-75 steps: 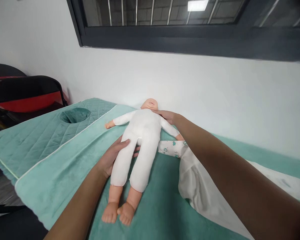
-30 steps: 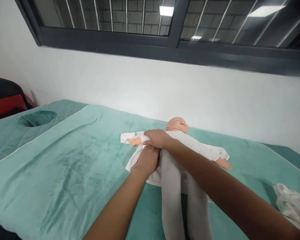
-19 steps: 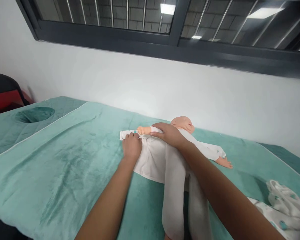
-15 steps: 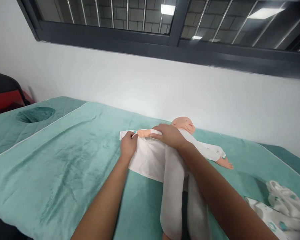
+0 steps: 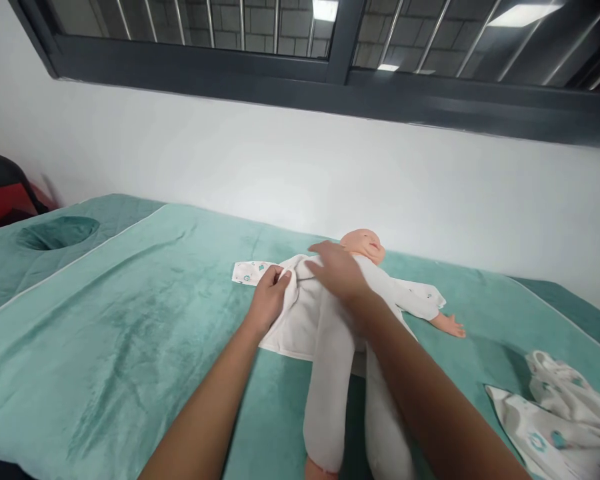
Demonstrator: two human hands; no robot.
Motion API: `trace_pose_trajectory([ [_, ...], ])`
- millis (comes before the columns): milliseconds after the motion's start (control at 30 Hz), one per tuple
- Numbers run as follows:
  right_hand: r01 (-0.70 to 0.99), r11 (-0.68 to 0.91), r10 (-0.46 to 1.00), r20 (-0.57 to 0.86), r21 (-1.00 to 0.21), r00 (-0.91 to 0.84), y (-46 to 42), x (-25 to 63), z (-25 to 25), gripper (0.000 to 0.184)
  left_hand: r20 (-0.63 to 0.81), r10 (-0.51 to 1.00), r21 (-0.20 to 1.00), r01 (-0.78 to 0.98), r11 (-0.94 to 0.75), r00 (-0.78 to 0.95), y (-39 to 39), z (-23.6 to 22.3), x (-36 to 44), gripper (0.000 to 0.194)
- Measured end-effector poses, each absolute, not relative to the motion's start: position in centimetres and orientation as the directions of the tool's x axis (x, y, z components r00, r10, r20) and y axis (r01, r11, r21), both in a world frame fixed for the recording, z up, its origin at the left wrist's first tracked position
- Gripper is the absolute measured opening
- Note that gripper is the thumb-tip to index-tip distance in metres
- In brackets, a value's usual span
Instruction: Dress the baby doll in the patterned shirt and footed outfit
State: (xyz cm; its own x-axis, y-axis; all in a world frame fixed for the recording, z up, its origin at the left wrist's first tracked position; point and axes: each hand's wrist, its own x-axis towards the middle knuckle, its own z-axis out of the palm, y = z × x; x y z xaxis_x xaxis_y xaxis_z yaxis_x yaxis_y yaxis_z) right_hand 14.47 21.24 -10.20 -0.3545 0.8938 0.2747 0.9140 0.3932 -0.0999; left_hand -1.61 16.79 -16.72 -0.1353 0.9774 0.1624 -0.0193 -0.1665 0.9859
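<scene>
A baby doll [image 5: 363, 243] lies on its back on the bed, with its head toward the wall and white leggings on its legs. Beneath and around it is a small white baby shirt [image 5: 293, 333], whose printed sleeve [image 5: 247, 272] stretches out to the left. My left hand [image 5: 270, 297] pinches the shirt's cloth near that sleeve. Over the doll's chest, my right hand [image 5: 340, 270] has its thumb and fingers apart, slightly blurred, with nothing seen in it. The doll's right-side arm [image 5: 447, 325] pokes out of the other sleeve; its left-side arm is hidden.
Teal velvety cloth [image 5: 130, 320] covers the bed, which has a round face hole [image 5: 60, 232] at the left. Crumpled printed baby clothes [image 5: 560, 413] lie at the lower right. A white wall [image 5: 230, 160] rises behind, and a black and red chair [image 5: 5, 193] stands far left.
My left hand has shifted right, from the sleeve end to the shirt's cloth. The doll's left-side hand, visible before, is out of sight. My right hand has let go of that arm.
</scene>
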Motion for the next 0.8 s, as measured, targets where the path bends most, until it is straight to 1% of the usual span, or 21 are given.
trace_pose_trajectory([
  [33, 0.934, 0.29, 0.911, 0.357, -0.207, -0.204, 20.7, 16.2, -10.1, 0.034, 0.122, 0.978, 0.988, -0.074, -0.137, -0.171, 16.9, -16.8, -1.8, 0.023],
  [67, 0.944, 0.143, 0.922, 0.386, -0.297, -0.018, 20.1, 18.1, -10.0, 0.035, 0.088, 0.979, 0.986, -0.127, -0.113, -0.186, 16.9, -16.8, -2.1, 0.023],
  [100, 0.941, -0.011, 0.921, 0.362, -0.337, 0.14, 19.7, 20.1, -10.0, 0.038, 0.062, 0.981, 0.981, -0.169, -0.094, -0.185, 16.9, -16.7, -2.2, 0.023],
  [133, 0.928, -0.136, 0.925, 0.29, -0.348, 0.244, 19.2, 22.1, -10.2, 0.041, 0.047, 0.983, 0.977, -0.198, -0.082, -0.175, 16.9, -16.7, -2.3, 0.023],
  [167, 0.912, -0.229, 0.931, 0.198, -0.341, 0.307, 18.9, 23.8, -10.4, 0.044, 0.039, 0.986, 0.973, -0.218, -0.075, -0.165, 16.8, -16.6, -2.2, 0.023],
  [200, 0.905, -0.269, 0.941, 0.109, -0.329, 0.319, 18.6, 25.3, -10.7, 0.049, 0.034, 0.987, 0.97, -0.233, -0.071, -0.156, 16.7, -16.5, -2.2, 0.023],
  [267, 0.897, -0.272, 0.959, -0.019, -0.349, 0.283, 18.3, 27.2, -11.4, 0.057, 0.03, 0.99, 0.961, -0.268, -0.066, -0.136, 16.5, -16.4, -2.0, 0.023],
  [300, 0.889, -0.255, 0.965, -0.051, -0.38, 0.256, 18.1, 27.7, -11.6, 0.06, 0.03, 0.992, 0.956, -0.284, -0.065, -0.126, 16.4, -16.4, -2.0, 0.023],
  [367, 0.867, -0.241, 0.97, -0.071, -0.437, 0.234, 17.8, 27.9, -11.9, 0.063, 0.041, 0.993, 0.95, -0.304, -0.074, -0.113, 16.3, -16.4, -1.9, 0.023],
  [400, 0.859, -0.249, 0.968, -0.079, -0.447, 0.239, 17.7, 27.8, -12.0, 0.063, 0.048, 0.993, 0.946, -0.314, -0.079, -0.106, 16.2, -16.5, -1.8, 0.023],
  [467, 0.852, -0.264, 0.964, -0.1, -0.452, 0.246, 17.2, 27.3, -11.9, 0.061, 0.051, 0.994, 0.936, -0.343, -0.08, -0.093, 16.1, -16.5, -1.8, 0.024],
  [533, 0.819, -0.275, 0.961, -0.117, -0.503, 0.251, 16.7, 26.7, -11.8, 0.057, 0.041, 0.996, 0.93, -0.362, -0.069, -0.085, 16.0, -16.5, -1.7, 0.026],
  [600, 0.726, -0.281, 0.957, -0.122, -0.628, 0.264, 16.4, 26.1, -12.0, 0.056, 0.029, 0.996, 0.934, -0.351, -0.059, -0.088, 15.9, -16.5, -1.6, 0.028],
  [633, 0.654, -0.283, 0.952, -0.121, -0.701, 0.283, 16.3, 25.7, -12.2, 0.057, 0.026, 0.995, 0.939, -0.34, -0.056, -0.091, 15.9, -16.4, -1.5, 0.028],
  [700, 0.48, -0.277, 0.942, -0.136, -0.833, 0.307, 16.4, 25.1, -12.9, 0.067, 0.022, 0.995, 0.947, -0.318, -0.051, -0.095, 15.8, -16.1, -1.1, 0.029],
  [733, 0.396, -0.268, 0.942, -0.152, -0.878, 0.299, 16.6, 24.8, -13.4, 0.074, 0.021, 0.995, 0.95, -0.307, -0.05, -0.096, 15.9, -15.9, -0.9, 0.029],
  [800, 0.281, -0.248, 0.949, -0.176, -0.927, 0.261, 16.9, 24.4, -14.3, 0.082, 0.023, 0.995, 0.958, -0.284, -0.051, -0.1, 16.2, -15.3, -0.2, 0.029],
])
